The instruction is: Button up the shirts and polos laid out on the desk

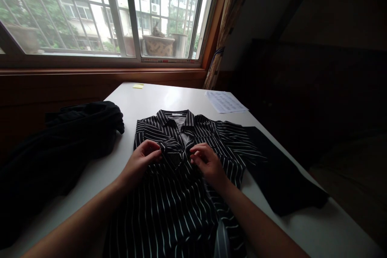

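A black shirt with thin white stripes (178, 201) lies face up on a white table (151, 100), collar toward the window. My left hand (142, 161) rests on the shirt's chest, fingers curled and pinching the fabric at the front opening. My right hand (205, 161) sits opposite it, fingers bent and gripping the other edge of the opening just below the collar. Both forearms reach in from the bottom of the view.
A heap of black clothing (60, 145) lies at the table's left. A flat black cloth (281, 177) lies to the shirt's right. A printed paper sheet (225, 101) and a yellow sticky note (138, 86) lie near the window. A curtain (225, 28) hangs at the right.
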Tool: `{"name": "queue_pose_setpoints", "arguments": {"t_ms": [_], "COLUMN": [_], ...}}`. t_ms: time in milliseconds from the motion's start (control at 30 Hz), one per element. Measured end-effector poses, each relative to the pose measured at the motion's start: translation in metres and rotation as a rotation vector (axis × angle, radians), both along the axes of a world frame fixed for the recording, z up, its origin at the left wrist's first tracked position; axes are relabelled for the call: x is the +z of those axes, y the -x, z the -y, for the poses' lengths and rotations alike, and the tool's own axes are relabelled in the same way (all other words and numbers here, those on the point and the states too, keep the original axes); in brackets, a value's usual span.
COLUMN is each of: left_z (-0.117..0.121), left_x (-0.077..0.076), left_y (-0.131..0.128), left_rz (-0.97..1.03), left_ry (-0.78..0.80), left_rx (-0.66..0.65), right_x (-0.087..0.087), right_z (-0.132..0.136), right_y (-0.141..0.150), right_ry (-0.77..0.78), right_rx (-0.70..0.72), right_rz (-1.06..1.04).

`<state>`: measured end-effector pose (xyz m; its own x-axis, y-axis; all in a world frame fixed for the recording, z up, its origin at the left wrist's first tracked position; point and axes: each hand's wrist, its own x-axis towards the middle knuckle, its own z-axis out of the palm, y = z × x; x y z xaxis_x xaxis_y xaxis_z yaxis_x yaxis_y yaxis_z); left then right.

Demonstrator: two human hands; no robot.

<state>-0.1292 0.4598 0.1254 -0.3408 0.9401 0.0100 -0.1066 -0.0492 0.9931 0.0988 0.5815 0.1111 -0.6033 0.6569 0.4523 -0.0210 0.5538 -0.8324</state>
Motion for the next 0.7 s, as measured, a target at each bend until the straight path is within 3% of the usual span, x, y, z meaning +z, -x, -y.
{"name": "queue_pose_setpoints", "arguments": {"t_ms": [200, 300, 467, 600, 700], "left_z": [0.003, 0.004, 0.013, 0.018, 0.018], "left_x": [0.016, 0.028, 0.046, 0.050, 0.051], "left_y": [0.019, 0.033, 0.055, 0.064, 0.057], "left_rz": [0.083, 0.157, 0.200, 0.035, -0.212], "left_ry": [-0.142, -0.267, -0.449, -0.594, -0.625], "left_rx": [0.286, 0.463, 0.921, 1.084, 1.150], "right_x": [0.010, 0.018, 0.020, 0.008, -0.004], "right_z": [-0.008, -0.024, -0.073, -0.111, -0.127], "right_y": [-0.010, -0.022, -0.061, -0.101, -0.124], "right_ry": [-0.092, -0.182, -0.274, -0.315, -0.180], "right_rx": [-0.151, -0.345, -0.714, -1.010, -1.085], "right_rz": [-0.007, 0.019, 0.092, 0.406, 0.691]}}
